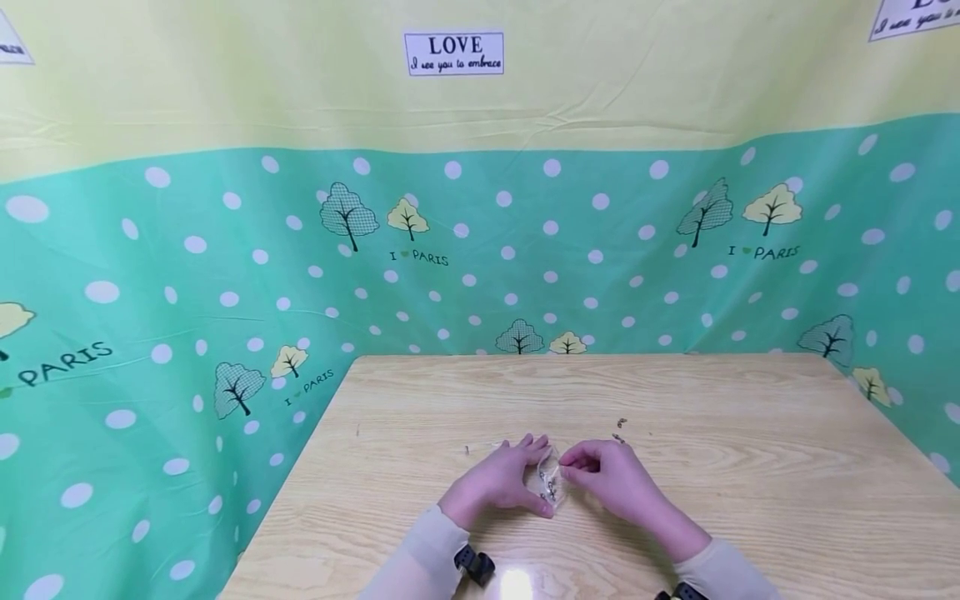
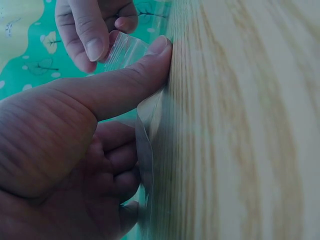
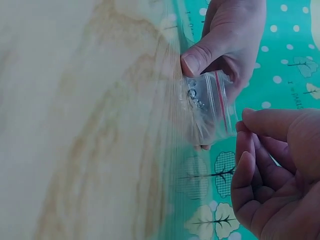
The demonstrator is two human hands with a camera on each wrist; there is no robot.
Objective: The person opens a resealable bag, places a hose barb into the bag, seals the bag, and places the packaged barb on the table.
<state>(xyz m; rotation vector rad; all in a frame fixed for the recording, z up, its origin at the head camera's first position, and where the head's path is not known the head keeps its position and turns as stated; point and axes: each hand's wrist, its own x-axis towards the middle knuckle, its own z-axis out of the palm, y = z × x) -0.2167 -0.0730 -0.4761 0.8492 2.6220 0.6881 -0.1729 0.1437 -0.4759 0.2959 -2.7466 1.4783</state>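
Observation:
A small clear zip bag [image 3: 210,102] with a red line along its closure stands between the two hands, small shiny metal pieces [image 3: 195,95] inside it. My left hand [image 1: 501,478] holds the bag from the left, its thumb at the near edge close to the tabletop and its fingers behind. From the right, my right hand [image 1: 613,478] pinches the closure edge between thumb and forefinger. The left wrist view shows the bag's clear plastic [image 2: 125,50] running from the left thumb to the right fingertips.
Small metal pieces [image 1: 618,438] lie on the wooden table [image 1: 750,467] beyond the right hand. Another small piece [image 1: 467,450] lies left of the left hand. A green and yellow patterned curtain [image 1: 547,250] hangs behind the table.

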